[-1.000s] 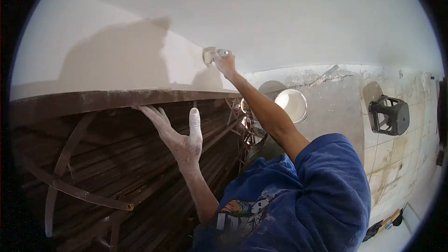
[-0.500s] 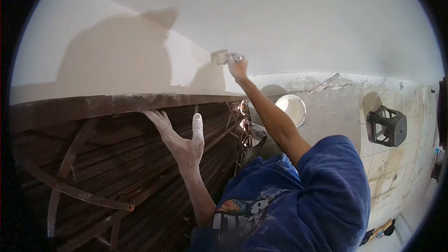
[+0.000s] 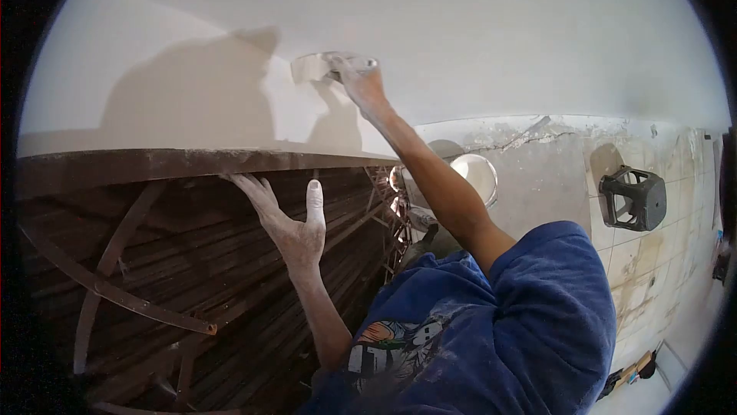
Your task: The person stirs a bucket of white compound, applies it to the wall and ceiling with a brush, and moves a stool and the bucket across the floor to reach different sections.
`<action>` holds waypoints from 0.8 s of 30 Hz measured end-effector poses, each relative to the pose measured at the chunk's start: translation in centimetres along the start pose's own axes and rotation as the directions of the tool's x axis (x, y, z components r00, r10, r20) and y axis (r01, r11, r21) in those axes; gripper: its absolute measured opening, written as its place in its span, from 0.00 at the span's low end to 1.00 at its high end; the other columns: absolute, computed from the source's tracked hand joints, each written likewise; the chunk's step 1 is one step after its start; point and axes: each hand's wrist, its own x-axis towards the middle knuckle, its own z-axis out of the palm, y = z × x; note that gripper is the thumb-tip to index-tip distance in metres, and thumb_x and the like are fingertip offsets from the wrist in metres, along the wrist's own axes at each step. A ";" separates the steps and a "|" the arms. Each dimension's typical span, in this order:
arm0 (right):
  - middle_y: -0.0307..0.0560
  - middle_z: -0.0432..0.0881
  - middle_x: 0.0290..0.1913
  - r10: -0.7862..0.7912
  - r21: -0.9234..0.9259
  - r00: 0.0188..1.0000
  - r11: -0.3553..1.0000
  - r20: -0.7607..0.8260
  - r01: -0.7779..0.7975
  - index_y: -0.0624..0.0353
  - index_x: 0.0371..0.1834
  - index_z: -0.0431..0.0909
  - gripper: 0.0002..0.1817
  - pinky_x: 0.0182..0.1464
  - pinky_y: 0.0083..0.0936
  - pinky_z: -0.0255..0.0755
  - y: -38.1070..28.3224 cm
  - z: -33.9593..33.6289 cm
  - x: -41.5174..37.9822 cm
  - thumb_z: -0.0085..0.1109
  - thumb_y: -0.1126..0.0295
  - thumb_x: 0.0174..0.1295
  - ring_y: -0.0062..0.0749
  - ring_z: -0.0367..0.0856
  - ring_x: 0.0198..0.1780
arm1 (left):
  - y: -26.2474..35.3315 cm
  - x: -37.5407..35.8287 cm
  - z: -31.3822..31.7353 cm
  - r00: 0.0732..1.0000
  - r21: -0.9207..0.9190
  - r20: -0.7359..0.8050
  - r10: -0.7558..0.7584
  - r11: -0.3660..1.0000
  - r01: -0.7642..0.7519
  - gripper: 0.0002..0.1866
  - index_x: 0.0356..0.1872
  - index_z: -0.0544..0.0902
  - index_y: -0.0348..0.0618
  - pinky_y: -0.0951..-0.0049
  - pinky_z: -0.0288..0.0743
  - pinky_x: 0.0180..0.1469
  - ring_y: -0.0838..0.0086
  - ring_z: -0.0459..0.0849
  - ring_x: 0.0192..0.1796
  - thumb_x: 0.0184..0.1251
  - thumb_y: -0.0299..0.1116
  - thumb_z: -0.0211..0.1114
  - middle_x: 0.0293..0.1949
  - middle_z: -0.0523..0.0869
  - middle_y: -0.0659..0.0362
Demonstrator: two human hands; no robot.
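Note:
My right hand (image 3: pixel 361 81) is closed around the handle of a wide putty knife (image 3: pixel 309 69). The knife's blade is against the white wall (image 3: pixel 476 39), near the corner line where two white surfaces meet. My left hand (image 3: pixel 294 234), dusted with white powder, has its fingers spread and its thumb raised. Its fingertips touch the underside of a long brown metal beam (image 3: pixel 153 163). A dark shadow of my head and arm falls on the white surface beyond the beam.
Dark slatted metalwork (image 3: pixel 253 277) with curved bars fills the left below the beam. A white bucket (image 3: pixel 489 181) stands beyond my right forearm. To the right, a black plastic stool (image 3: pixel 652 201) is beside stained tiles (image 3: pixel 645 261). The grey surface by the bucket is cracked.
My right hand has moved the putty knife left and slightly up along the corner line. My left hand stays at the beam, its place in view shifted slightly.

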 end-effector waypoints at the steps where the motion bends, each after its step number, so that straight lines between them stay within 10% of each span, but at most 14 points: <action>1: 0.50 0.86 0.45 -0.014 -0.022 1.000 1.000 0.004 0.015 0.75 0.52 0.78 0.16 0.48 0.25 0.84 -0.5 -0.8 -0.4 0.57 0.69 0.72 0.31 0.87 0.43 | -0.2 0.0 -0.1 1.000 0.008 -0.007 0.004 1.000 -0.004 0.57 0.79 0.31 0.40 0.44 0.47 0.79 0.47 0.42 0.81 0.63 0.30 0.70 0.80 0.35 0.42; 3: 0.51 0.86 0.45 0.033 -0.033 0.993 0.999 -0.115 -0.037 0.68 0.49 0.82 0.14 0.49 0.24 0.83 4.9 -4.0 0.3 0.59 0.67 0.70 0.31 0.87 0.42 | -0.4 0.0 -0.3 1.000 0.004 0.000 -0.023 1.000 0.023 0.57 0.79 0.32 0.40 0.44 0.47 0.79 0.47 0.42 0.81 0.63 0.30 0.70 0.80 0.34 0.42; 5: 0.54 0.85 0.47 -0.088 -0.418 0.917 0.904 -0.388 -0.091 0.64 0.47 0.83 0.15 0.51 0.28 0.82 13.8 -7.0 1.7 0.64 0.63 0.66 0.37 0.87 0.41 | -0.5 -0.4 -0.2 0.999 -0.004 0.003 -0.036 0.999 0.036 0.56 0.79 0.32 0.42 0.45 0.46 0.80 0.48 0.42 0.81 0.64 0.30 0.69 0.80 0.35 0.43; 8: 0.56 0.83 0.50 -0.151 -0.718 0.904 0.664 -0.400 -0.207 0.65 0.45 0.83 0.19 0.50 0.34 0.81 16.8 -6.1 0.3 0.69 0.60 0.61 0.45 0.86 0.41 | -0.5 -0.4 0.0 1.000 -0.016 0.016 -0.019 1.000 0.019 0.55 0.80 0.33 0.46 0.47 0.43 0.80 0.50 0.42 0.81 0.66 0.30 0.69 0.80 0.37 0.44; 11: 0.56 0.83 0.48 -0.025 -0.541 0.933 0.820 -0.358 -0.186 0.66 0.45 0.83 0.20 0.49 0.39 0.80 17.2 -3.5 0.6 0.71 0.59 0.59 0.52 0.85 0.40 | -0.2 -0.4 -0.4 0.999 -0.001 0.039 -0.033 0.999 0.033 0.55 0.80 0.33 0.45 0.48 0.43 0.81 0.51 0.42 0.81 0.65 0.30 0.69 0.80 0.36 0.44; 14: 0.54 0.86 0.43 -0.263 -0.731 0.918 0.681 -0.298 -0.042 0.68 0.42 0.83 0.16 0.47 0.34 0.83 11.7 0.7 -1.2 0.69 0.64 0.62 0.45 0.86 0.40 | 0.4 -0.4 -0.6 0.998 0.004 0.041 -0.056 0.998 0.056 0.55 0.80 0.33 0.45 0.49 0.44 0.81 0.51 0.42 0.81 0.65 0.29 0.69 0.80 0.36 0.44; 16: 0.52 0.86 0.41 -0.019 -0.321 0.961 0.944 -0.277 -0.074 0.70 0.41 0.82 0.14 0.45 0.30 0.85 10.5 1.3 0.6 0.67 0.67 0.64 0.39 0.87 0.40 | 0.6 -0.4 -0.3 0.996 -0.018 0.036 -0.083 0.996 0.084 0.55 0.80 0.33 0.45 0.48 0.44 0.80 0.51 0.43 0.81 0.66 0.30 0.69 0.80 0.36 0.44; 20: 0.50 0.86 0.40 0.116 0.077 0.981 0.991 -0.157 -0.106 0.72 0.39 0.81 0.10 0.44 0.22 0.87 3.4 0.6 -0.5 0.63 0.72 0.67 0.31 0.87 0.41 | 0.5 -0.3 0.4 0.997 -0.038 0.009 -0.071 0.997 0.072 0.55 0.80 0.33 0.45 0.47 0.44 0.80 0.50 0.43 0.81 0.66 0.31 0.69 0.80 0.36 0.43; 24: 0.50 0.86 0.42 0.032 -0.230 0.974 0.969 -0.226 -0.085 0.69 0.41 0.82 0.12 0.41 0.24 0.85 4.5 -4.3 -1.1 0.65 0.69 0.65 0.34 0.87 0.42 | 0.5 -0.3 -0.2 0.998 -0.012 0.027 -0.060 0.998 0.060 0.55 0.80 0.33 0.45 0.45 0.44 0.80 0.50 0.44 0.81 0.65 0.32 0.69 0.80 0.37 0.43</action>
